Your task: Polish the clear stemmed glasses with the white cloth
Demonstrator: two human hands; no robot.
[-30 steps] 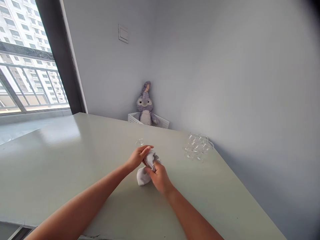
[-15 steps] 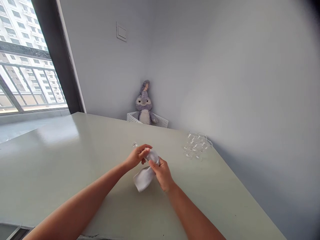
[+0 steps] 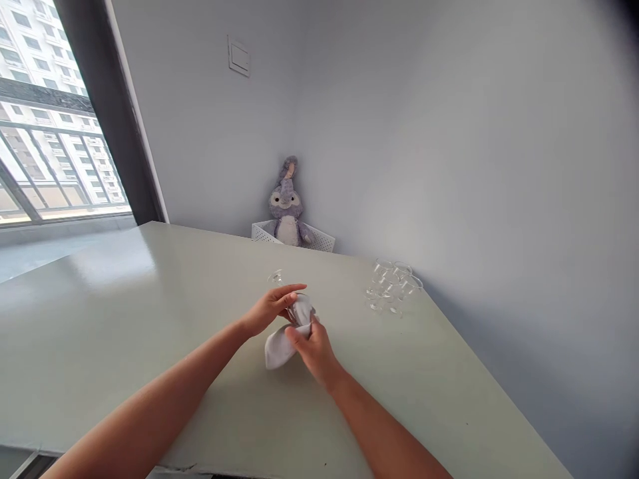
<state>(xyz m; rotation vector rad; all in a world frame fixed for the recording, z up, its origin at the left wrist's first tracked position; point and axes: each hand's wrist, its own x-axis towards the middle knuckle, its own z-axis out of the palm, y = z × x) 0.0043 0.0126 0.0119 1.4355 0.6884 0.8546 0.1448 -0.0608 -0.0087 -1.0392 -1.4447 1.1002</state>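
Above the tabletop (image 3: 224,412), cloth (image 3: 280,347) sits between both hands (image 3: 269,310) (image 3: 318,347).

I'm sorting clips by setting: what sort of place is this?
Probably a room in a home, perhaps an apartment. A plush toy sits in a basket in the corner, a light switch is on the wall, and a tall building shows outside.

Left grip (image 3: 268,310) holds glass (image 3: 276,275), right grip (image 3: 317,351) cloth (image 3: 279,349) (pale).
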